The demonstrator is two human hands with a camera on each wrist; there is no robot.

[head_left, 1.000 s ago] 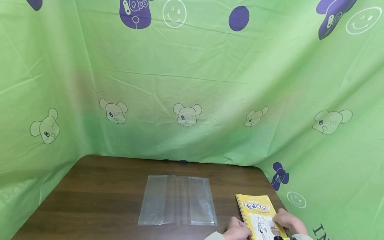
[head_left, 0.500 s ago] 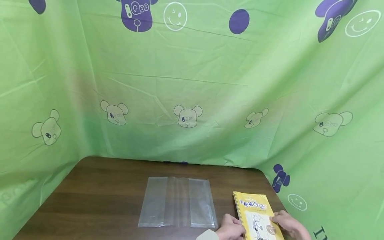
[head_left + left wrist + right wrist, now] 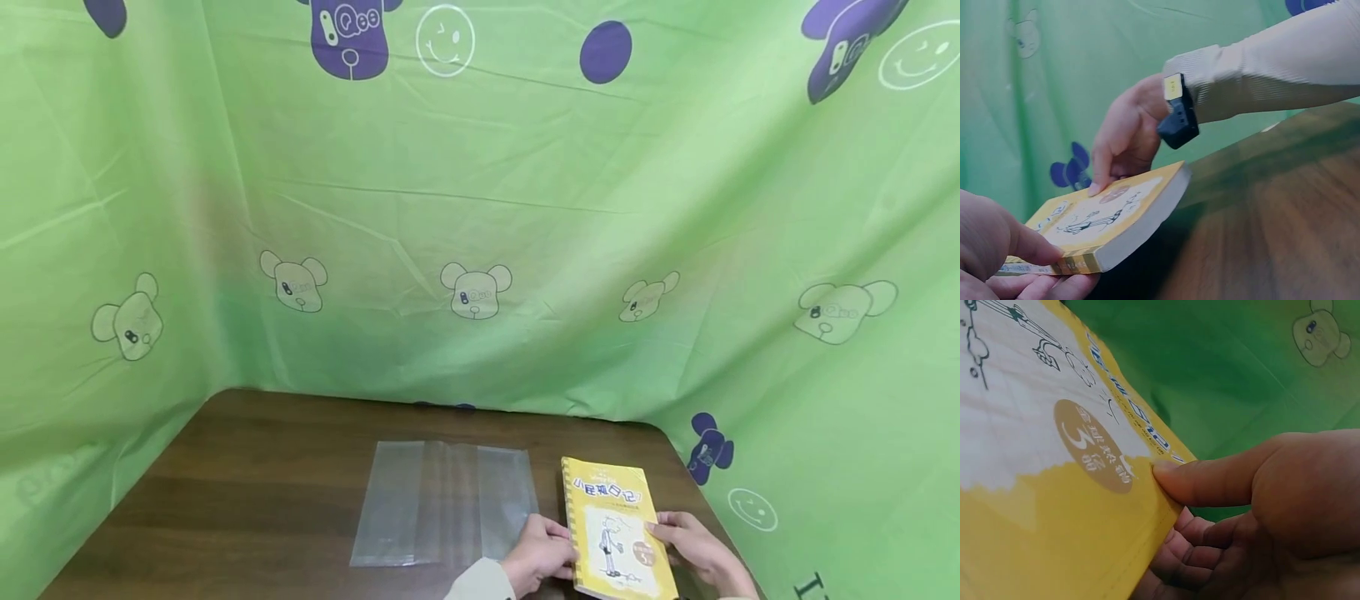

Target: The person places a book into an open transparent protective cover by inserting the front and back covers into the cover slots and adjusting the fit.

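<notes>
A yellow paperback book (image 3: 600, 508) with a cartoon figure on its cover is held between both hands at the right of the table, cover up. My left hand (image 3: 538, 550) pinches its spine side, thumb on the cover edge and fingers beneath, as the left wrist view shows. On the opposite edge my right hand (image 3: 693, 546) grips with the thumb (image 3: 1194, 481) on the cover and the fingers curled underneath. In the left wrist view the book (image 3: 1104, 219) is tilted, with a dark shadow under it. Left of it a clear plastic book cover (image 3: 446, 500) lies spread flat, its lower right corner overlapped by my left hand.
The brown wooden table (image 3: 247, 492) extends to the left and behind the plastic cover. A green curtain (image 3: 480, 208) with bear prints hangs along the back and both sides, close to the table's edges.
Both hands have carried the book left and farther from the body, closer to the plastic cover. The plastic cover has stayed in place.
</notes>
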